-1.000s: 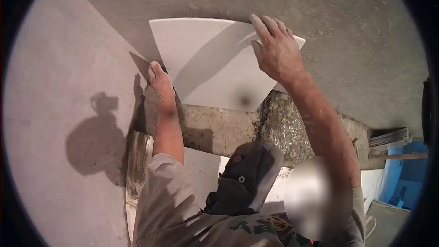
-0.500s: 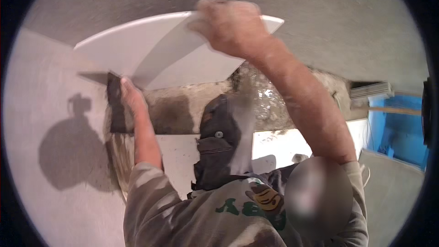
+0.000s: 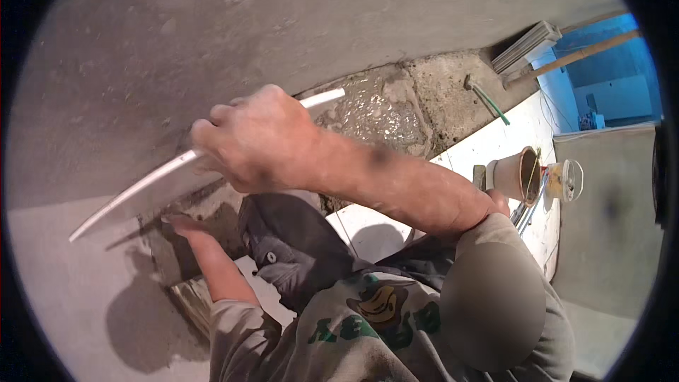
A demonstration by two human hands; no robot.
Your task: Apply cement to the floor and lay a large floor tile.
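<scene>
A large white tile (image 3: 148, 187) stands tilted before me, seen almost edge-on. My right hand (image 3: 258, 138) is closed over its upper edge, fingers on the far side. Low on the left, my left hand (image 3: 185, 225) is at the tile's lower edge; its fingers are partly hidden and seem to grip there. Beyond my right forearm lies a bed of wet grey mortar (image 3: 378, 110) along the foot of the wall.
A rough grey wall (image 3: 318, 21) rises ahead. At right lie a hammer with a green handle (image 3: 491, 102), a stack of tiles (image 3: 527, 46) and a wooden pole (image 3: 587, 56). A bucket (image 3: 503, 177) and a smaller white pail (image 3: 564, 180) stand on white floor tiles (image 3: 463, 141).
My view has turned, bringing the buckets and hammer in. The tile has gone from showing its broad face to nearly edge-on, and appears lower and farther left, with both hands still at it.
</scene>
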